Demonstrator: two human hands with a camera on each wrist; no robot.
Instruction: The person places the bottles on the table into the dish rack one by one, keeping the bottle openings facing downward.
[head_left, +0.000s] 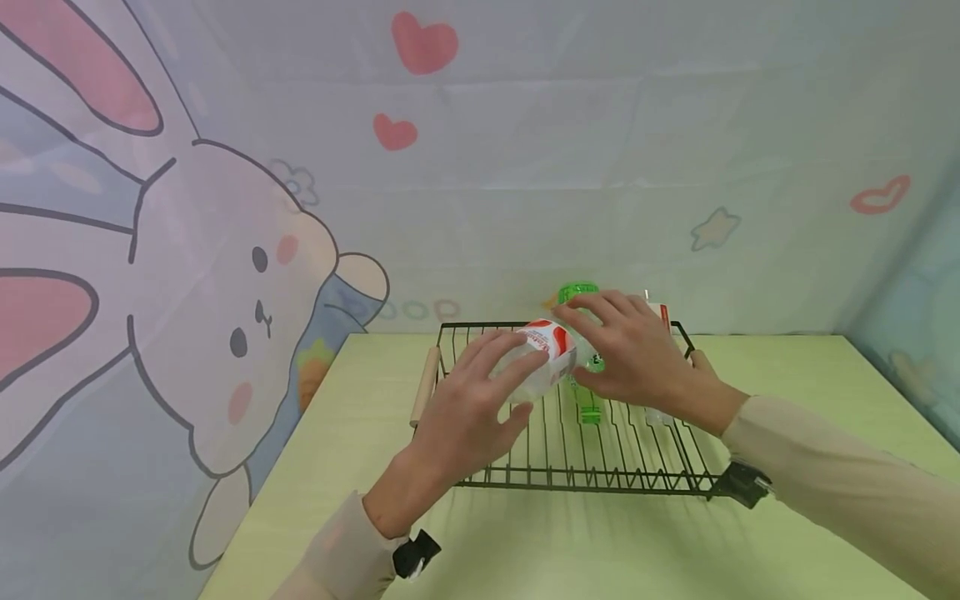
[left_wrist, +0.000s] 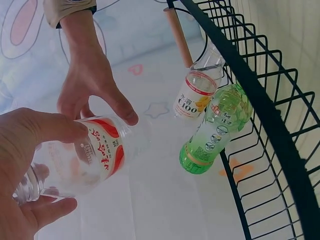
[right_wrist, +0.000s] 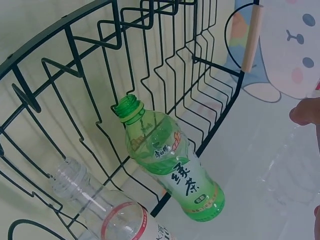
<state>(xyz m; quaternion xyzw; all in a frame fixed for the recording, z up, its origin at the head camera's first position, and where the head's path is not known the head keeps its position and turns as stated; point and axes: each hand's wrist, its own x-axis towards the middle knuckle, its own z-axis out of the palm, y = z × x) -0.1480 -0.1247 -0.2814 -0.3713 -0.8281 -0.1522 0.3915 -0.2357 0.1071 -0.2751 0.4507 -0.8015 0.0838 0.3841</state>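
Note:
A clear plastic bottle [head_left: 550,343] with a red-and-white label is held tilted above a black wire rack [head_left: 551,485]. My left hand [head_left: 465,408] grips it, thumb and fingers around its neck end, as the left wrist view shows. Around the other end, my right hand [head_left: 637,354] holds it between thumb and fingers. On the rack lies a green tea bottle [right_wrist: 175,165], beneath the right hand in the head view. Beside it lies a clear bottle with a white C100 label [left_wrist: 192,97], largely hidden by the right hand in the head view.
The rack stands on a pale green table [head_left: 480,550] and has wooden handles, one [head_left: 426,387] on its left side. Behind the table hangs a printed cloth [head_left: 540,208] with a rabbit and hearts.

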